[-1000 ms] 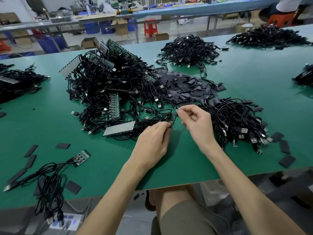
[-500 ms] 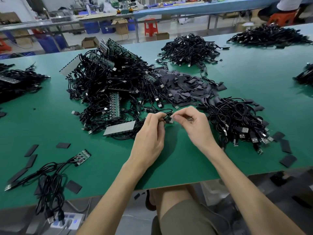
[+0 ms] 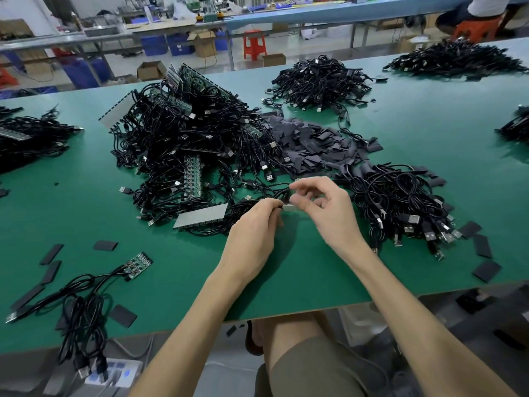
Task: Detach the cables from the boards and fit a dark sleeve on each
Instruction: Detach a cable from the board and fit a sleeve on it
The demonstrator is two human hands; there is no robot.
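My left hand (image 3: 253, 224) grips the end of a black cable (image 3: 269, 190) whose small grey end piece (image 3: 288, 207) sticks out toward my right hand (image 3: 323, 207). The right thumb touches that piece, with the index finger curled above it. Behind the hands lies a big tangle of black cables and green boards (image 3: 189, 144). A heap of dark sleeves (image 3: 312, 144) lies to its right. A pile of loose USB cables (image 3: 400, 202) sits just right of my right hand.
A pale grey board strip (image 3: 200, 216) lies left of my left hand. A small green board with cables (image 3: 137, 265) and scattered dark sleeves (image 3: 106, 245) are at the near left. More cable piles (image 3: 317, 81) lie farther back. The table edge (image 3: 286, 313) is close below.
Both hands have shifted slightly back and right. The right hand's fingers have spread, with the index finger lifted and the thumb now on the grey end piece.
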